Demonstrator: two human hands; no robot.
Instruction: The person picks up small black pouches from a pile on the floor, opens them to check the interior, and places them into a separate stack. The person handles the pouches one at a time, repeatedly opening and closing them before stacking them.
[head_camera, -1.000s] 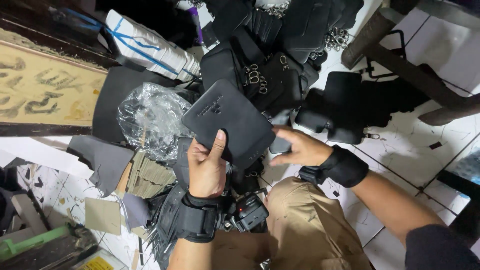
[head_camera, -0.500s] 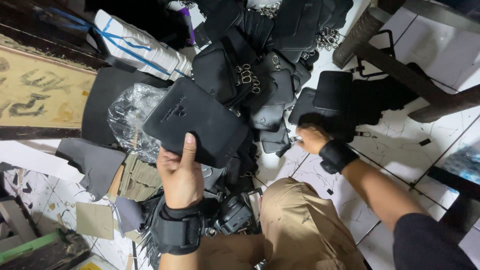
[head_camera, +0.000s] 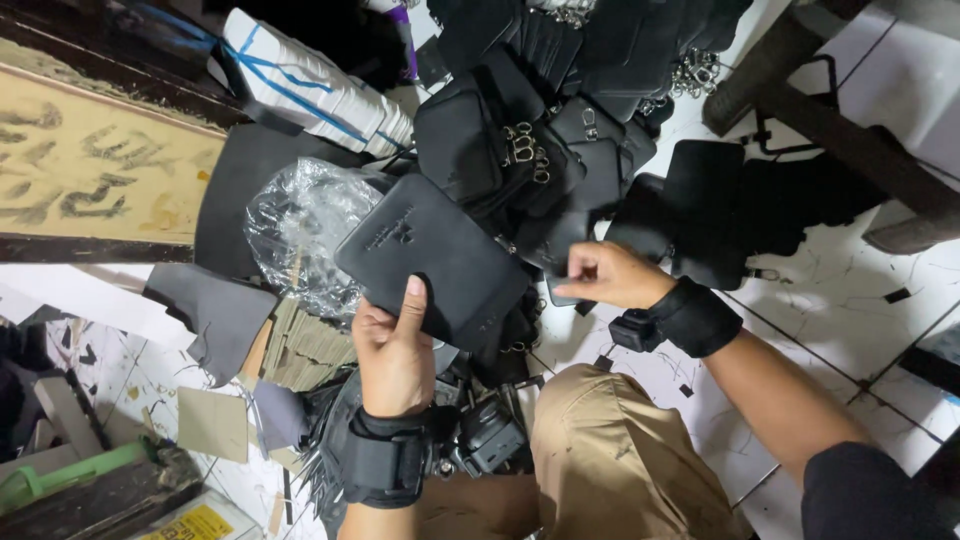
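- The left hand (head_camera: 395, 355) gripped the lower edge of a flat black pouch (head_camera: 432, 258), thumb pressed on its face, holding it tilted above the clutter.
- The right hand (head_camera: 608, 275), fingers curled together, pinched a small dark piece (head_camera: 560, 292) just beside the pouch's right corner.
- Both wrists wore black straps.
- Behind the pouch lay a crumpled clear plastic bag (head_camera: 300, 225).
- A heap of black bags with metal rings (head_camera: 540, 150) sat further off on the white tiled floor (head_camera: 850, 310).
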